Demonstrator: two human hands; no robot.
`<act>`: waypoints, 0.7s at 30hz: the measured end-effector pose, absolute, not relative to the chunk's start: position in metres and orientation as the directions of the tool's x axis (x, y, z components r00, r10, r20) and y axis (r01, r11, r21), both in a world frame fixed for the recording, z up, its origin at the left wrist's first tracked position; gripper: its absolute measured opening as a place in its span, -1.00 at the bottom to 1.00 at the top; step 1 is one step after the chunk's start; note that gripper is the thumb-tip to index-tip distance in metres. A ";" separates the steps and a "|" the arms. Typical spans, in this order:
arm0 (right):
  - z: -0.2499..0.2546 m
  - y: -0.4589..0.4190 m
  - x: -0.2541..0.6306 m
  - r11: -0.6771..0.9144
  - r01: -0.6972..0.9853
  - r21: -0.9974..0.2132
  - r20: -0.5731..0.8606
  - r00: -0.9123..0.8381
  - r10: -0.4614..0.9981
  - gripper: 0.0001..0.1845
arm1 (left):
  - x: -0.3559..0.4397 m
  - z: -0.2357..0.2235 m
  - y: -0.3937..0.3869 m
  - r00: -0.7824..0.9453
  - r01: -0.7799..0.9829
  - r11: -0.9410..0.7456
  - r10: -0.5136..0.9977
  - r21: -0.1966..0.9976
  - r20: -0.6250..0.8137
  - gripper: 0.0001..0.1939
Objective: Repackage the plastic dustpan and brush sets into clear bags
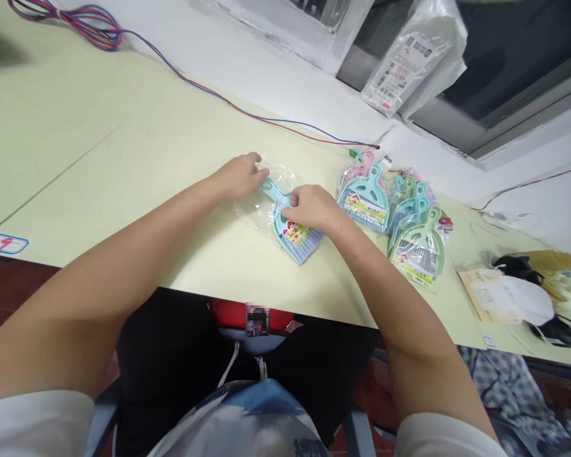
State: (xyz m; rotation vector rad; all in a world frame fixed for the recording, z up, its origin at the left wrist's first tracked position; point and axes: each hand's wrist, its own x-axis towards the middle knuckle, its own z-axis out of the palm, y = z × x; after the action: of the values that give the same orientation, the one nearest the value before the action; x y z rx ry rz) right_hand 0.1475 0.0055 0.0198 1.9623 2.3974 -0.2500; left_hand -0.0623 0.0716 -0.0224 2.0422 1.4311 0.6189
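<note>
My right hand [311,206] grips the blue dustpan set [286,223] around its handle's base, on the table [209,263] left of the bagged sets [365,195]. It looks light and stiff; the clear bag [252,212], slippery. My left hand [240,176], beside the handle's far end, may be pinching film; I can't tell. My forearms [171,216] angle inward.

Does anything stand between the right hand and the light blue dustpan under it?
Nothing solid is visible: the right hand is on the dustpan. Clear plastic wrap lies around its handle, but whether any is between them, I cannot tell.
</note>
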 end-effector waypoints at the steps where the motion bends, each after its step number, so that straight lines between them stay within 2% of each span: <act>1: 0.019 0.005 0.148 0.189 0.975 -0.113 -0.118 -0.202 0.972 -0.80 | -0.062 -0.022 0.071 0.330 0.682 -0.277 0.943 0.677 0.054 -0.46; 12: 0.004 0.010 0.151 0.153 0.958 -0.242 -0.026 -0.164 0.986 -0.80 | -0.063 -0.022 0.072 0.317 0.681 -0.261 0.947 0.684 0.046 -0.49; 21: -0.003 0.011 0.149 0.158 0.924 -0.349 0.024 -0.160 0.987 -0.67 | -0.071 -0.023 0.082 0.261 0.667 -0.210 0.965 0.715 0.041 -0.55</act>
State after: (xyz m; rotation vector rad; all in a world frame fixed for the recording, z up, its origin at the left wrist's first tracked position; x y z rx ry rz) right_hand 0.1490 0.0111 -0.0035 2.1737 2.5645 -0.4347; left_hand -0.0712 0.0822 -0.0234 1.9580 1.4726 0.6670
